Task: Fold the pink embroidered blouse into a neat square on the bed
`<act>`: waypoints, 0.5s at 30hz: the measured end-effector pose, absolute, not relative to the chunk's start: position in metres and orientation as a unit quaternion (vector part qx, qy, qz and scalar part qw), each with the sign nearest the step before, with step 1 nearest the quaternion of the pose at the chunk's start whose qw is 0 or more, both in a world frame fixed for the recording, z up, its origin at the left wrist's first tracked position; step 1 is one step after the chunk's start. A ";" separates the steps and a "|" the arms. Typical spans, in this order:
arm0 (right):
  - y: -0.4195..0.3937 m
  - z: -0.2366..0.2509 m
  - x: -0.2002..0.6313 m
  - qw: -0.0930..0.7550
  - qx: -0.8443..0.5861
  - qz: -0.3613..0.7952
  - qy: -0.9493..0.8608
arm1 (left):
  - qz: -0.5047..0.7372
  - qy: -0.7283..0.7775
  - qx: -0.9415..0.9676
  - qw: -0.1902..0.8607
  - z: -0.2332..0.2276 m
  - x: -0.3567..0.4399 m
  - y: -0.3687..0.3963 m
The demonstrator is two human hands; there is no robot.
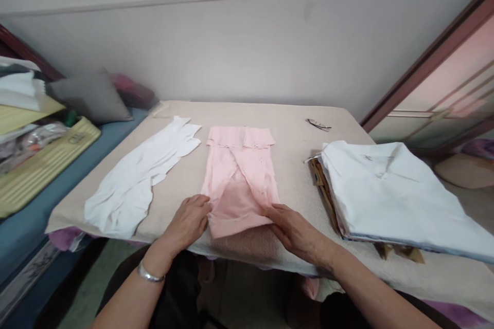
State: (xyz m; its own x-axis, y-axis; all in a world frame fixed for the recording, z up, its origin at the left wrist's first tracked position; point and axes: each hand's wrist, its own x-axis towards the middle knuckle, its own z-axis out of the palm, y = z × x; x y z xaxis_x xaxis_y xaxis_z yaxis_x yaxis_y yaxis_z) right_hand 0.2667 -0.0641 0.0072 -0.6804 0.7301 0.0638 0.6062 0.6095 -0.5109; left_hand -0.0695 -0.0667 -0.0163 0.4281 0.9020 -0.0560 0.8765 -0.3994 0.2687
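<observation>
A pink garment (241, 185) lies folded into a narrow panel in front of me, its far end turned over in a band. The two front edges part towards the near end, showing the inner layer. At the near left corner my left hand (191, 221) grips the side edge with curled fingers, a silver bangle (150, 271) on the wrist. My right hand (290, 227) pinches the near right corner, fingers over the cloth and thumb below. The near hem sits slightly raised on that side.
A crumpled white garment (133, 180) lies to the left on the cream-covered table (295, 164). At right is a stack of folded clothes topped by a white one (386, 190). Eyeglasses (319, 124) rest near the back; a blue seat with a grey cushion (92, 97) adjoins the left.
</observation>
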 end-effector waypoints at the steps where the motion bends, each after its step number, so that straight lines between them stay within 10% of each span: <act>1: -0.064 0.012 0.269 0.122 -0.373 0.230 -0.891 | 0.068 0.521 0.840 0.135 -0.014 -0.069 -0.064; 15: -0.075 0.044 0.297 0.008 -0.412 0.362 -0.836 | 0.047 0.440 0.760 0.475 0.023 -0.066 -0.059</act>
State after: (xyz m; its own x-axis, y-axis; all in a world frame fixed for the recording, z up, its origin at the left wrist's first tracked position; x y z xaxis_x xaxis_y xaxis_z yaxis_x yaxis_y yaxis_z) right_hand 0.2968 -0.0755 0.0444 -0.6610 0.6943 -0.2846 0.6824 0.3985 -0.6128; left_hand -0.0665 -0.0592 0.0226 0.6082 0.7137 -0.3474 0.6250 -0.1608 0.7639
